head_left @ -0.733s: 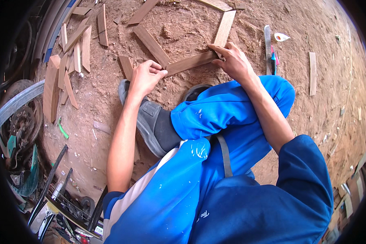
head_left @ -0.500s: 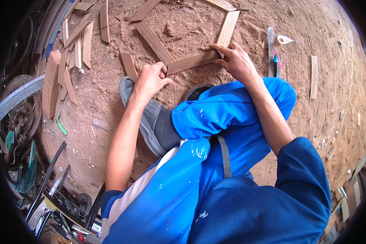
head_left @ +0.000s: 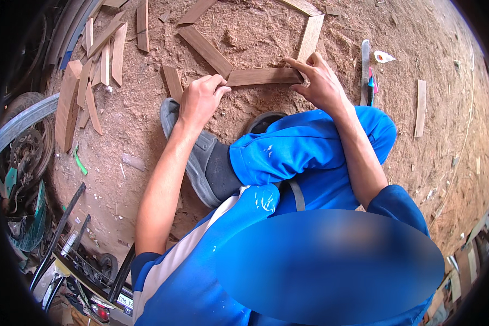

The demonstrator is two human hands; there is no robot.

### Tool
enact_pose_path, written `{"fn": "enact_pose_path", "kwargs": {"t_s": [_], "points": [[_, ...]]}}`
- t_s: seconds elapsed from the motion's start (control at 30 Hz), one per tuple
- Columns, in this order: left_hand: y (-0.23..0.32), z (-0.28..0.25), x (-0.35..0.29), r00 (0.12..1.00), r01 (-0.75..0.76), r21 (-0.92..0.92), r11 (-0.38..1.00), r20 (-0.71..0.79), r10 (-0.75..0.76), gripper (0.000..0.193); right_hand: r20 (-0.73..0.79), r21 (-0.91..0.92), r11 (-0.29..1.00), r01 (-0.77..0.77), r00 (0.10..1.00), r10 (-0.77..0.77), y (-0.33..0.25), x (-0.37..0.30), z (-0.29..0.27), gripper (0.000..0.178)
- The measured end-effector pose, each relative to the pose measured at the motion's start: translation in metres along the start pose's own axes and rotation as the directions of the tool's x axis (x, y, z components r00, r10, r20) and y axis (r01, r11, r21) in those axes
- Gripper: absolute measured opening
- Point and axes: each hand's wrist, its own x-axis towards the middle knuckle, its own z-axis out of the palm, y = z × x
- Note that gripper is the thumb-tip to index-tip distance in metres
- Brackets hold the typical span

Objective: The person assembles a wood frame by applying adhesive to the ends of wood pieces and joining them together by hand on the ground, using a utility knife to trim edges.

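Note:
A brown wooden strip (head_left: 263, 77) lies on the sawdust-covered ground in front of me. My left hand (head_left: 200, 100) is closed at its left end, thumb and fingertips pinching by the corner where it meets a slanting dark strip (head_left: 205, 51). Around its right end, my right hand (head_left: 325, 86) has thumb on the near edge and index finger on the far edge. From that end a paler strip (head_left: 310, 38) runs away from me. Together with more strips (head_left: 197, 11) farther off, these form a many-sided outline, partly cut off by the picture's top edge.
Loose wooden pieces (head_left: 107, 51) are heaped at the left, near a wheel (head_left: 24, 146) and metal parts. At the right lie a long flat blade (head_left: 364, 70), a blue-handled tool (head_left: 370, 89), a white bottle (head_left: 384, 56) and a single strip (head_left: 420, 108). My sandalled foot (head_left: 201, 157) is close.
The near strip's right end has come closer to me, so it lies straighter across. My left thumb has closed in toward the left corner. The view has shifted slightly.

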Motion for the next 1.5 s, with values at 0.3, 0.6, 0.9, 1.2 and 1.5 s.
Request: {"fn": "enact_pose_path", "kwargs": {"t_s": [0.3, 0.6, 0.9, 1.2, 1.5], "points": [[0.000, 0.003, 0.005, 1.000, 0.016, 0.085, 0.996, -0.027, -0.014, 0.028, -0.016, 0.068, 0.995, 0.074, 0.997, -0.073, 0.003, 0.007, 0.012, 0.048], [-0.010, 0.014, 0.010, 0.999, -0.045, 0.054, 0.998, -0.015, 0.045, 0.062, -0.087, 0.068, 0.995, 0.075, 0.994, -0.069, 0.003, 0.008, 0.017, 0.046], [-0.018, 0.019, 0.012, 0.997, -0.069, -0.043, 0.997, -0.020, 0.068, 0.062, -0.160, 0.085, 0.994, 0.070, 0.985, -0.056, 0.003, 0.008, 0.021, 0.042], [-0.016, 0.017, 0.015, 0.998, -0.062, -0.076, 0.995, -0.035, 0.059, 0.059, -0.193, 0.090, 0.996, 0.023, 0.981, -0.005, 0.000, 0.009, 0.023, 0.043], [-0.016, 0.016, 0.017, 1.000, -0.009, -0.077, 0.997, -0.021, 0.007, 0.056, -0.210, 0.065, 0.998, -0.006, 0.978, 0.019, 0.002, 0.011, 0.027, 0.048]]}}
